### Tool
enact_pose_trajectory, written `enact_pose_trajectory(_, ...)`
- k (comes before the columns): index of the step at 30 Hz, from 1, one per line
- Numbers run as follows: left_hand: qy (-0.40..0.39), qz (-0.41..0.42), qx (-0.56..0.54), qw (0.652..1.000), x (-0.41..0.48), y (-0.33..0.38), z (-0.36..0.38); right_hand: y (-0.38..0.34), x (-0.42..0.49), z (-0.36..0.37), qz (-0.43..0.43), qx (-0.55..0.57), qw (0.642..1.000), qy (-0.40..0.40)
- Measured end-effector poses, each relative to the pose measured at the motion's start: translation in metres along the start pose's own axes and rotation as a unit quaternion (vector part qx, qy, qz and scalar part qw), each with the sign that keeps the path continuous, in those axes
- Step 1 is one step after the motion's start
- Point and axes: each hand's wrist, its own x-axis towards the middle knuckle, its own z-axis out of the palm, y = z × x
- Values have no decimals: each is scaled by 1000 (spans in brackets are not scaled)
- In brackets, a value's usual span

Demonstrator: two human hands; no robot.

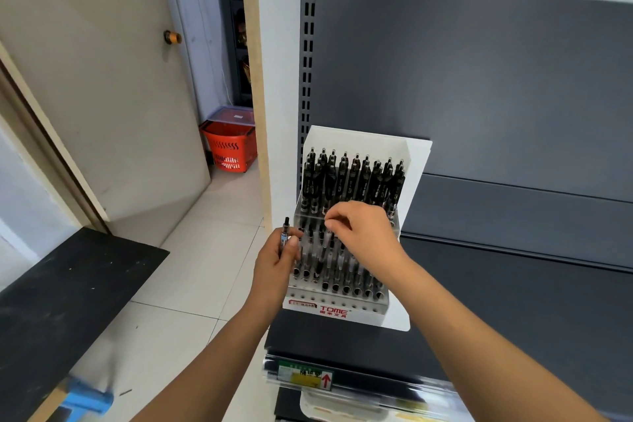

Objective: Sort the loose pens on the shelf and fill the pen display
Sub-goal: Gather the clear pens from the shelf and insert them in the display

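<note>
Head view, biggest first. Dark grey back panel (479, 79) of the shelf across the right half, shelf deck (513, 291) below it. Beige door (102, 96) at left, ajar, over pale floor tiles (205, 267); black board (68, 301) lying lower left. White pen display (416, 216) standing at the deck's left end, just beside the slotted upright (308, 44). Back tier packed with black pens (346, 178), upright, clips up. Front tier of clear tubes partly filled. Red basket (230, 147) on the floor past the door, clear lidded box (236, 115) just behind it. Left hand (277, 260) just left of the display, fingers curled round one loose pen (285, 233), held upright, black end up, printed barrel. Right hand (363, 233) over the display's front tier, thumb and forefinger pinched together, other fingers curled. Possibly on a clear pen top there, cannot tell. Price strip (305, 375) on the shelf edge below, yellow-green label with red arrow.
</note>
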Motion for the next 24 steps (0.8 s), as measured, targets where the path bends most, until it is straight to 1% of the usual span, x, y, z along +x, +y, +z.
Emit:
enact_pose_trajectory(2, -18, -6, 2, 1000, -1, -2, 0, 1, -1, 6, -5, -8, 1000, -19)
enact_pose_trajectory(5, -19, -25, -28, 999, -4, -2, 1, 3, -5, 18, -6, -9, 999, -36)
enact_pose_trajectory(9, -21, -18, -26, 999, -5, -2, -1, 10, -6, 31, -17, -99, 995, 3)
enact_pose_trajectory(13, -34, -21, -11, 999, -5, -6, -5, 13, -6, 34, -20, -106, 994, 34)
enact_pose_trajectory(17, -30, -30, -9, 999, -5, -7, -7, 13, -6, 33, -23, -118, 993, 20)
enact_pose_trajectory(19, -33, -34, -26, 999, -4, -9, -8, 10, -6, 30, -25, -91, 995, 30)
enact_pose_trajectory(21, -41, -33, -27, 998, -4, -10, -8, 3, -5, 25, -27, -21, 999, 38)
enact_pose_trajectory(23, -53, -33, -25, 998, -3, -9, -7, -7, -2, 19, -24, 50, 998, 17)
enact_pose_trajectory(24, -59, -31, -19, 998, -3, -8, -7, -11, -2, 17, -24, 62, 998, -1)
